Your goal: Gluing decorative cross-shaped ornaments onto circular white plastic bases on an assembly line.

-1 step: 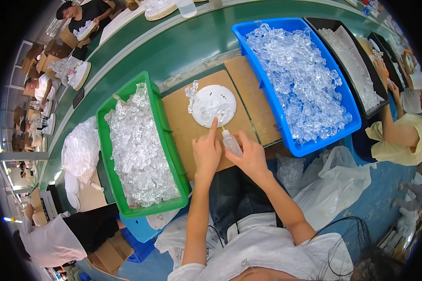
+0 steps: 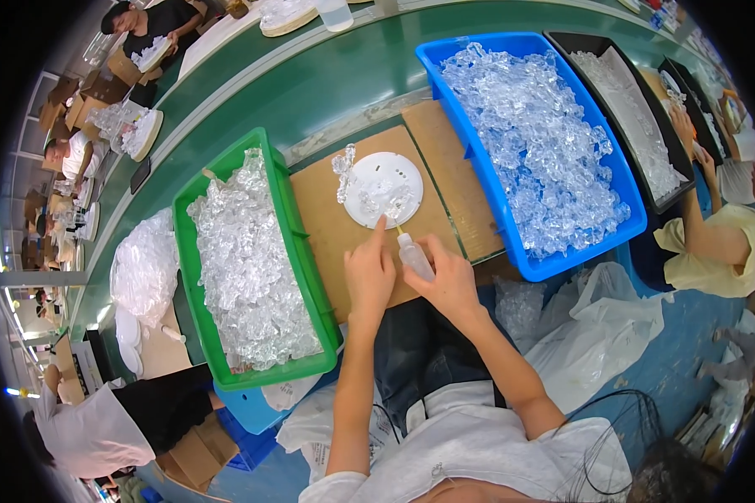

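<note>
A round white plate (image 2: pixel 369 173) with small slots lies on a cardboard sheet (image 2: pixel 325 244) in front of me. Clear plastic pieces sit on its near part, and a clear knobbly piece (image 2: pixel 342 168) rests at its left edge. My right hand (image 2: pixel 445 282) grips a small translucent squeeze bottle (image 2: pixel 414 256), its thin nozzle pointing at the plate's near rim. Beside it, my left hand (image 2: pixel 370 272) stretches its index finger to the near rim, the other fingers bent; I see nothing held there. Whether that fingertip touches the plate, I cannot tell.
A green bin (image 2: pixel 305 281) of clear pieces stands to the left, a blue bin (image 2: pixel 488 180) of them to the right. Beyond the blue one is a black tray (image 2: pixel 676 194). Plastic bags (image 2: pixel 600 323) lie low at right. Other people work on both sides.
My left index fingertip has drawn back slightly toward me from the pieces on the plate. The right hand and the bottle stay where they were.
</note>
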A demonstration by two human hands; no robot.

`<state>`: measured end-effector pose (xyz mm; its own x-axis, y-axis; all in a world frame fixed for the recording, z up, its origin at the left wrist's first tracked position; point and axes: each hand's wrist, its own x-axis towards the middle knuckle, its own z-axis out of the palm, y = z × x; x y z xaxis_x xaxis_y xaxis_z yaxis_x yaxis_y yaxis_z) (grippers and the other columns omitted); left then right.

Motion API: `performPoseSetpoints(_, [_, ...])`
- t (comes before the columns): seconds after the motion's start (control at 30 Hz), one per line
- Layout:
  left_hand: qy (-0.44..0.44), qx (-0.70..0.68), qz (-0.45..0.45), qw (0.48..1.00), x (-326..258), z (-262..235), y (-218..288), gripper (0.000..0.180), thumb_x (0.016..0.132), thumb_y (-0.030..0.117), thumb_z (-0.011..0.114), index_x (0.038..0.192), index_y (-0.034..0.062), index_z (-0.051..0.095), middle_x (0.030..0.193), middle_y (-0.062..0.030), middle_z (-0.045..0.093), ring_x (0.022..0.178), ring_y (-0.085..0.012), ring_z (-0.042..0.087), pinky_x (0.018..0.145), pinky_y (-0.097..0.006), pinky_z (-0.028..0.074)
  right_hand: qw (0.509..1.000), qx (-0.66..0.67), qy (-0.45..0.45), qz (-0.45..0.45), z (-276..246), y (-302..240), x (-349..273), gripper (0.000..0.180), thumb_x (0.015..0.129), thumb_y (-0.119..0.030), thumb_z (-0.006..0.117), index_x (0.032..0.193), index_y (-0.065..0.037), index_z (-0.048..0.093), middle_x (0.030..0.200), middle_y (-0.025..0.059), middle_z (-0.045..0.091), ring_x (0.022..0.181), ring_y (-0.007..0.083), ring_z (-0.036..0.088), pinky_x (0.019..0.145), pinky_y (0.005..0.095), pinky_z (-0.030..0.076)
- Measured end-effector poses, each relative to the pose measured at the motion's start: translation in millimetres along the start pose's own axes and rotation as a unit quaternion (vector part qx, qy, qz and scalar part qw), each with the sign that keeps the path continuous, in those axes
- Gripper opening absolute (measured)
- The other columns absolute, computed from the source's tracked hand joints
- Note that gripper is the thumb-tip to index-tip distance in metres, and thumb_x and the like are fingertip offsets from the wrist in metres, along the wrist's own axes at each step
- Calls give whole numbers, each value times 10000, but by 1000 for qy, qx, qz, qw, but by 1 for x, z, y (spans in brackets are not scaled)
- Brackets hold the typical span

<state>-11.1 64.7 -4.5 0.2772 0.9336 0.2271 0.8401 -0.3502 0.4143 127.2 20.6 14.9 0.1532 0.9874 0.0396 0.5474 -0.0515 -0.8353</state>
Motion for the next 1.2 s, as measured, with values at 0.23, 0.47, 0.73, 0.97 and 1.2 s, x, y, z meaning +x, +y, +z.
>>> performPoseSetpoints(0.23, [51,46,-3,998,-10,2,-14,475,780,36,536,1250,100,542,651,-105,536,616,-260,531,601,-385,364,1000,18,1,2,-2,-1,-3,349,728,-249,680,1011,-86,557,665,116,605,601,275,616,563,359,480])
performPoseSetpoints(0.47, [14,58,4,998,-18,4,8,482,766,58,552,1247,93,543,636,-95,532,598,-252,522,569,-375,352,1000,16,-14,-20,-6,2,1,363,724,-250,686,1022,-79,566,665,116,608,594,270,616,558,349,480])
performPoseSetpoints(0.73, [16,46,7,999,-19,2,6,472,765,56,556,1237,79,546,636,-92,531,610,-245,525,580,-364,358,999,20,-39,8,-6,-1,3,316,727,-280,660,966,-98,564,755,148,630,705,349,616,602,423,488])
performPoseSetpoints(0.97, [67,-24,-21,997,-30,-4,1,439,751,15,559,1188,60,570,682,-102,516,641,-260,517,611,-377,371,999,0,-26,-18,-5,-1,2,355,716,-249,683,1005,-81,566,673,117,617,610,275,622,565,354,483])
performPoseSetpoints(1.2, [66,-11,-30,997,-44,-11,5,405,759,19,564,1161,61,588,683,-99,508,645,-261,514,615,-376,375,999,-7,-45,-6,-6,-6,1,318,719,-266,666,968,-99,559,765,144,632,700,355,613,601,421,490])
